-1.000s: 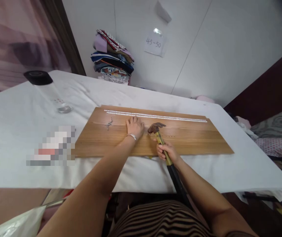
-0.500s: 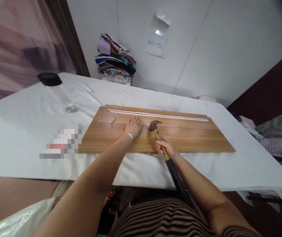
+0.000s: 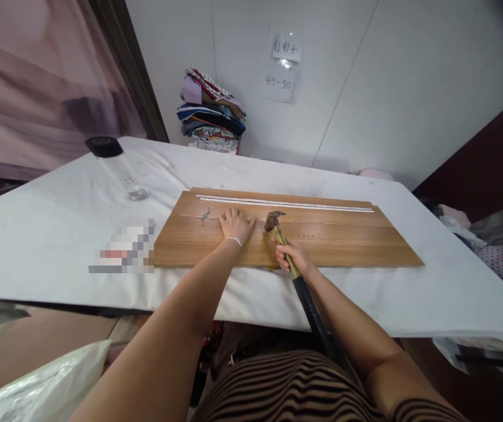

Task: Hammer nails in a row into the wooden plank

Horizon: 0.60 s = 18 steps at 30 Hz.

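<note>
My right hand (image 3: 293, 258) is wrapped round the handle of a hammer (image 3: 281, 237), whose rusty head is low over the middle of a wooden board (image 3: 348, 249). Flat on the board, fingers spread, lies my left hand (image 3: 235, 225), just left of the hammer head. Several loose nails (image 3: 206, 216) lie left of it. A row of small dark nails or holes (image 3: 302, 235) runs to the right of the hammer. Two white measuring strips (image 3: 286, 204) lie along the board's far edge. Whatever is under the hammer head is hidden.
The board rests on a white-covered table (image 3: 58, 234). A clear bottle with a black lid (image 3: 122, 167) lies or stands at the back left. A blurred-out item (image 3: 123, 246) is left of the board. Folded cloths (image 3: 211, 111) are stacked behind the table, by the wall.
The view has shifted slightly, moving the scene a little to the right in the picture. Both hands and the hammer keep nearly the same places on the board.
</note>
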Available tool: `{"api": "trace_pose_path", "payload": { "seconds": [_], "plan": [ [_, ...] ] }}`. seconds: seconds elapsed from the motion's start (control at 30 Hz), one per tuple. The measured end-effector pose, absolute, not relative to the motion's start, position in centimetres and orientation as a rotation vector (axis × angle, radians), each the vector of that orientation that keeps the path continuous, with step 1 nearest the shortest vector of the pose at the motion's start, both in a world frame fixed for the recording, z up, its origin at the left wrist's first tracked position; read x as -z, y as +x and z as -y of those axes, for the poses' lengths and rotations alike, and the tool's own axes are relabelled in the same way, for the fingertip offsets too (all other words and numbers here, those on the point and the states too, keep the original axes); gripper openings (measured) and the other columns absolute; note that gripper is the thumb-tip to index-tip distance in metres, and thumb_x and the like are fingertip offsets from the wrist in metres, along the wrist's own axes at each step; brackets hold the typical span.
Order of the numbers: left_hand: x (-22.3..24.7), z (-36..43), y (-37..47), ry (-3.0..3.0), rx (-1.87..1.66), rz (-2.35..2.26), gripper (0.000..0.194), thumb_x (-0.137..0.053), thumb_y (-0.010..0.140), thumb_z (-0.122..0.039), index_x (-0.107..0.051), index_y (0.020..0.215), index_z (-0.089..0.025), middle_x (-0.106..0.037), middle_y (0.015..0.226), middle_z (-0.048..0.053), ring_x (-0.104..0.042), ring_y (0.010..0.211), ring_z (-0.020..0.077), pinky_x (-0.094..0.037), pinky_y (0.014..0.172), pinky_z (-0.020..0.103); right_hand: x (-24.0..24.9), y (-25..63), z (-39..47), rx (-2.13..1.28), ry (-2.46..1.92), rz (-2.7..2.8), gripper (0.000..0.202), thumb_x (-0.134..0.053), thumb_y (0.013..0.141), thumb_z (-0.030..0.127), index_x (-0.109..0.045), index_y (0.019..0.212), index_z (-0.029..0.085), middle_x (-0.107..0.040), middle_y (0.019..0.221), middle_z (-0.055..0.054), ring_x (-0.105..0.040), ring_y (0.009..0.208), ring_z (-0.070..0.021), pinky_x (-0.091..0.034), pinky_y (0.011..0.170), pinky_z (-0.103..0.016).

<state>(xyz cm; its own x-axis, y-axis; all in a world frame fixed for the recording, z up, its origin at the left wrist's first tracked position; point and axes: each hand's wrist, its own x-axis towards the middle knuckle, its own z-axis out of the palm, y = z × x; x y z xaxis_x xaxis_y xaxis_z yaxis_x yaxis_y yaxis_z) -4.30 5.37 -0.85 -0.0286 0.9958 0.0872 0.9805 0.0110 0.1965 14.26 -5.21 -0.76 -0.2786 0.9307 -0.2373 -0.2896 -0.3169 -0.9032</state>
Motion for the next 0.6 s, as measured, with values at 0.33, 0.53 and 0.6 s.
{"api": "trace_pose_path", "payload": {
  "seconds": [0.33, 0.53, 0.6],
  "plan": [
    [1.8, -4.2, -5.3, 2.149, -0.246, -2.089, 0.062, -0.032, 0.107, -0.049, -0.056, 0.156, -0.018, -0.040, 0.175, 0.016, -0.032, 0.163, 0.0334, -0.024, 0.131, 0.054, 1.0, 14.6, 4.4, -1.745, -1.007, 0.984, 0.046, -0.079, 0.067, 0.038, -0.060, 0.106, 0.022, -0.052, 0.055, 0.013, -0.040, 0.036, -0.0076, -0.028, 0.034, -0.020],
    [2.5, -4.6, -5.4, 2.180, -0.301, -2.093, 0.059, -0.035, 0.106, -0.049, -0.059, 0.151, -0.020, -0.046, 0.171, 0.017, -0.036, 0.160, 0.0345, -0.027, 0.130, 0.056, 1.4, 14.6, 4.3, -1.754, -1.027, 0.962, 0.046, -0.078, 0.066, 0.039, -0.060, 0.104, 0.022, -0.051, 0.055, 0.013, -0.041, 0.036, -0.0084, -0.027, 0.034, -0.020],
    [2.4, -4.7, -5.4, 2.188, -0.304, -2.096, 0.058, -0.036, 0.106, -0.050, -0.061, 0.149, -0.020, -0.047, 0.170, 0.017, -0.038, 0.159, 0.0346, -0.028, 0.129, 0.055, 1.4, 14.7, 4.3, -1.753, -1.025, 0.967, 0.046, -0.078, 0.066, 0.039, -0.060, 0.105, 0.022, -0.051, 0.055, 0.013, -0.042, 0.037, -0.0086, -0.027, 0.035, -0.020]
  ]
}}
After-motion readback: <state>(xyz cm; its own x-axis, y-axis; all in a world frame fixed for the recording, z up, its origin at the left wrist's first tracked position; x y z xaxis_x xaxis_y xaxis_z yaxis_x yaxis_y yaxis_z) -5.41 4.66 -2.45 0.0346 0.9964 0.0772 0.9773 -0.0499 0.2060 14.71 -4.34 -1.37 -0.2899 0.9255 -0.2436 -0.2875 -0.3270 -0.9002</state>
